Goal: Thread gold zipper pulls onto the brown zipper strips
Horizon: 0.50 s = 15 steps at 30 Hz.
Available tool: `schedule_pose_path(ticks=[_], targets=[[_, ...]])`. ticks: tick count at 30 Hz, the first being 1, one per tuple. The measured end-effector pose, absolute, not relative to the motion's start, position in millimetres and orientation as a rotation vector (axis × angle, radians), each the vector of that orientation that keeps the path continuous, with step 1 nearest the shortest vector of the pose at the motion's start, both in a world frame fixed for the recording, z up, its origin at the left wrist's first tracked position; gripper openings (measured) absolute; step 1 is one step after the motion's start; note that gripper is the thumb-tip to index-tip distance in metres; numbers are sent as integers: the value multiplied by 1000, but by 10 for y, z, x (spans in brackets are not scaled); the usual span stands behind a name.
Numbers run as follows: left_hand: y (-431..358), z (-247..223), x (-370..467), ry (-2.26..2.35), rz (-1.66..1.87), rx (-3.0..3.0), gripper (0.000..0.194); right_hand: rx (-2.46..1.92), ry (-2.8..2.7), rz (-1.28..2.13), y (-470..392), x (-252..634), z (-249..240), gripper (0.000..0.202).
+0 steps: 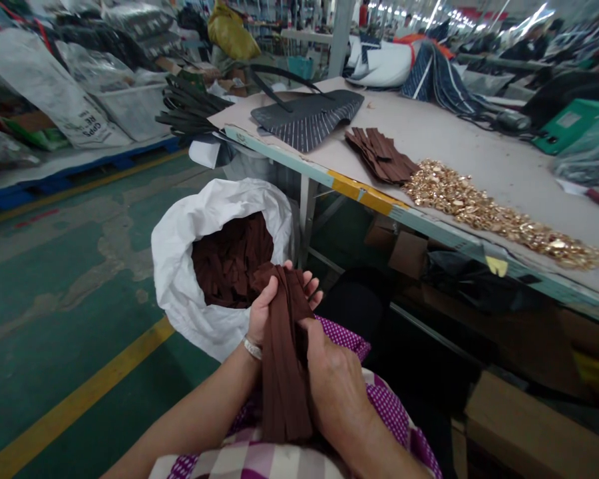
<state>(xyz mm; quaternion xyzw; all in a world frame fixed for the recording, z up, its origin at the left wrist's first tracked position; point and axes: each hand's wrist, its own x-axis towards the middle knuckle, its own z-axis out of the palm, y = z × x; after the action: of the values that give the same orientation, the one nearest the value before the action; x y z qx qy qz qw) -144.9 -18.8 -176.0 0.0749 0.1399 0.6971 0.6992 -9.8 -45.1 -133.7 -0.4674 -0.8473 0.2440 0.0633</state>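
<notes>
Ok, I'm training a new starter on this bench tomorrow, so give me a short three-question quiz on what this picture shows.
1. True or false: both hands grip one bundle of brown strips.
2. What lies on the table just right of the brown strip pile?
A. scissors
B. gold metal pieces
C. thread spools
3. What does the white sack on the floor hold?

Key
1. True: the left hand grips the bundle near the top, the right hand lower down.
2. B: the gold metal pieces run along the table's front edge.
3. More brown strips of the same colour.
</notes>
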Motion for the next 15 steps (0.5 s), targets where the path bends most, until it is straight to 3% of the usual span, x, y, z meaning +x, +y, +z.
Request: schedule_pose_path(ticks=[6,12,15], targets=[[-216,-1752,-1459,323,1554,169,33,-1307,-2341,999,-383,-81,-1362,38],[-225,-1755,-1449,313,1530,144,33,-1242,-2064,1319,-247,147,-1366,16],[-212,-1755,-1434,303,1530,141,33,-1228,-2044,1298,-313,149,-1318,15]])
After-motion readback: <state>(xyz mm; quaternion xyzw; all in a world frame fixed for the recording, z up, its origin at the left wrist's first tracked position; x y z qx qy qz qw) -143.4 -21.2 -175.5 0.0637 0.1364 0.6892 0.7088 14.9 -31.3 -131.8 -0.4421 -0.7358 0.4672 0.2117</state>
